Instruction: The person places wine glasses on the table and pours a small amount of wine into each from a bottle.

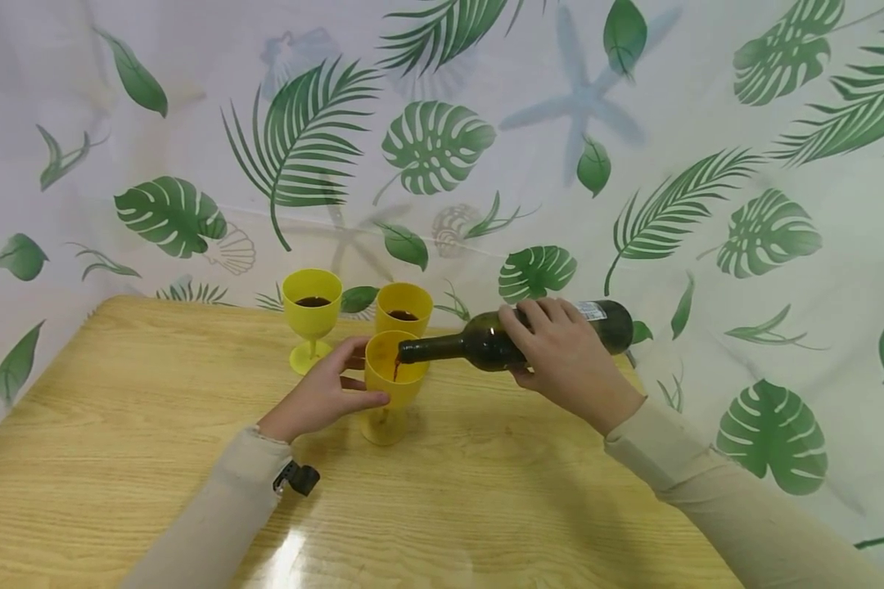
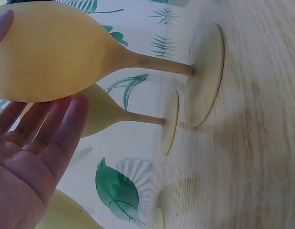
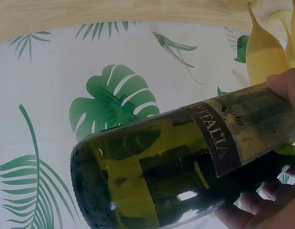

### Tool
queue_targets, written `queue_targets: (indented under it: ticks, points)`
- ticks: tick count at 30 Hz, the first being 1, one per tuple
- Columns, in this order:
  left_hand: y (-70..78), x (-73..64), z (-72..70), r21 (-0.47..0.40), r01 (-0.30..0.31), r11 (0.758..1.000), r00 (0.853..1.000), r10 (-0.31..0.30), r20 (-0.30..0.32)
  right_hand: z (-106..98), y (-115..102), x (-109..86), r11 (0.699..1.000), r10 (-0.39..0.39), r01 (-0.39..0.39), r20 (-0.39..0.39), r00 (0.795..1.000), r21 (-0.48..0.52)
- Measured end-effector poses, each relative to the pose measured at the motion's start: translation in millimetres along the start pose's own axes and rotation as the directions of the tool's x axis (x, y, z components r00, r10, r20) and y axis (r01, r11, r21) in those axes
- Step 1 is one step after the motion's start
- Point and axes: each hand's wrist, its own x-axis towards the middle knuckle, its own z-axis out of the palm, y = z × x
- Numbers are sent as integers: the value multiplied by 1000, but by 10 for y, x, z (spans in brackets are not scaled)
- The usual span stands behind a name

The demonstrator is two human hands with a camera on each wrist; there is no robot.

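Observation:
In the head view my right hand (image 1: 570, 360) grips a dark green wine bottle (image 1: 489, 339) tipped almost level, its mouth over the rim of a yellow goblet (image 1: 394, 384). A thin dark red stream runs from the mouth into the bowl. My left hand (image 1: 335, 388) holds that goblet by its bowl, thumb on the near side and fingers on the far side. Its foot (image 2: 204, 78) stands on the table in the left wrist view. The right wrist view shows the bottle's label (image 3: 216, 138) and fingers wrapped about its body.
Two more yellow goblets hold dark liquid: one (image 1: 313, 286) at the back left, another (image 1: 403, 298) right behind the held one. The wooden table (image 1: 155, 450) ends at a white curtain (image 1: 678, 106) printed with green leaves. A black watch-like band (image 1: 297, 478) sits at the left cuff.

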Motion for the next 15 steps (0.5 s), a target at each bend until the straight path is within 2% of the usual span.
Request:
queue_targets:
  ticks: [15]
  points:
    - [-9, 0, -11, -1, 14, 1000, 1000, -14, 3, 26, -20, 13, 999, 27, -28, 28, 999, 30]
